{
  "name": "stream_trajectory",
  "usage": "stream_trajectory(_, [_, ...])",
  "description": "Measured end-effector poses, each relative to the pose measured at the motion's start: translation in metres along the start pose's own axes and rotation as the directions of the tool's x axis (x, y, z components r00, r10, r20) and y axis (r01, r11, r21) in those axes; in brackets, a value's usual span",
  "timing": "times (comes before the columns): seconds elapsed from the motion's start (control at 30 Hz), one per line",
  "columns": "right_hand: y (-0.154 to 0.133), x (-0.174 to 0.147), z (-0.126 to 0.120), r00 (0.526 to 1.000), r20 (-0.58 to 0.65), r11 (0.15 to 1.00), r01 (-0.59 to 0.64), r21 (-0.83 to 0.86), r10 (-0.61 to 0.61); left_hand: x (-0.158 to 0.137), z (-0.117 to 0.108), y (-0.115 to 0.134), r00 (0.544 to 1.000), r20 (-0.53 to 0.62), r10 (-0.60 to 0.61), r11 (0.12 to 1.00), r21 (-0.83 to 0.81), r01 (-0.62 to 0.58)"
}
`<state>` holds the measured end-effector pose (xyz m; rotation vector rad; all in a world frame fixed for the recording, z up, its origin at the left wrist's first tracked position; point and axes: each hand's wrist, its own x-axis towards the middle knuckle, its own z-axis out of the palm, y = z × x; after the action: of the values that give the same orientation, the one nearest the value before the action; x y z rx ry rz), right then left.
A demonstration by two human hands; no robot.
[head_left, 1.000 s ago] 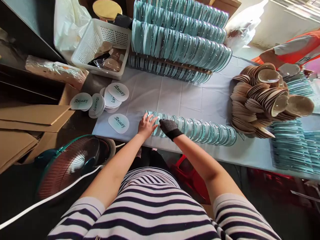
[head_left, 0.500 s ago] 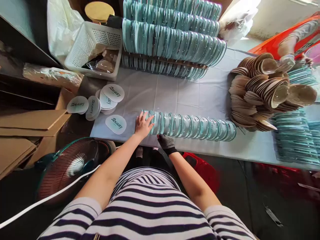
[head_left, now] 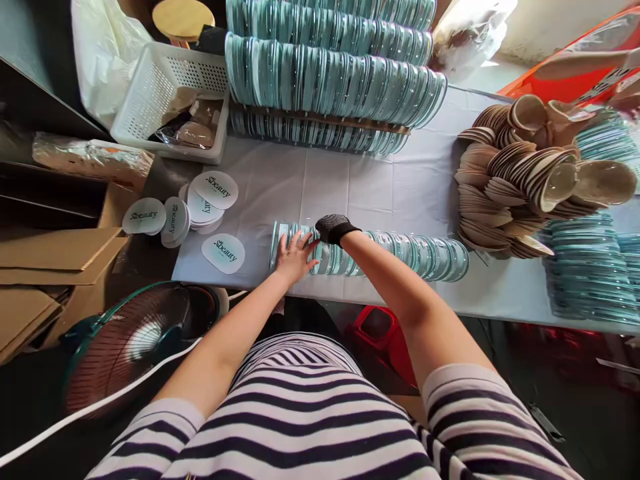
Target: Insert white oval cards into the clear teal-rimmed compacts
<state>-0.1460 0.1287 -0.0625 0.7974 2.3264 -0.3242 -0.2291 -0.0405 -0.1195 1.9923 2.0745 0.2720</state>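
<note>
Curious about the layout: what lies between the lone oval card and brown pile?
A row of greenish discs, left hand on it, gloved right hand at its far edge, in the head view.

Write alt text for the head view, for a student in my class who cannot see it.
A person's bare left hand and gloved right hand are at the left end of a row of shiny teal pieces on a table. White cards lie to the left; brown, curved pieces are piled to the right.
</note>
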Motion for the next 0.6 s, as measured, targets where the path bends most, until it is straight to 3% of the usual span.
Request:
stream_trajectory(0.1, [-0.002, -0.030, 0.030, 0.977, -0.191, 0.989, -0.077, 0.128, 0.100, 0.001, -0.003, 0.001, 1.000, 0.017, -0.013, 1.000, -0.026, 0.014])
stream_trajectory(0.23, [-0.020, -0.071, 0.081, 0.917, -0.296, 0.942, -0.184, 0.280, 0.267, 0.000, -0.006, 0.002, 1.000, 0.015, -0.009, 0.999, -0.037, 0.009])
stream_trajectory(0.43, [-0.061, -0.085, 0.148, 0.934, -0.232, 0.925, -0.189, 0.330, 0.273, 0.000, -0.005, 0.002, 1.000, 0.015, -0.002, 1.000, -0.027, 0.003])
stream_trajectory(0.6, [-0.067, -0.075, 0.186, 0.953, -0.148, 0.909, -0.196, 0.367, 0.265, 0.002, -0.006, 0.001, 1.000, 0.026, -0.014, 1.000, -0.013, 0.014])
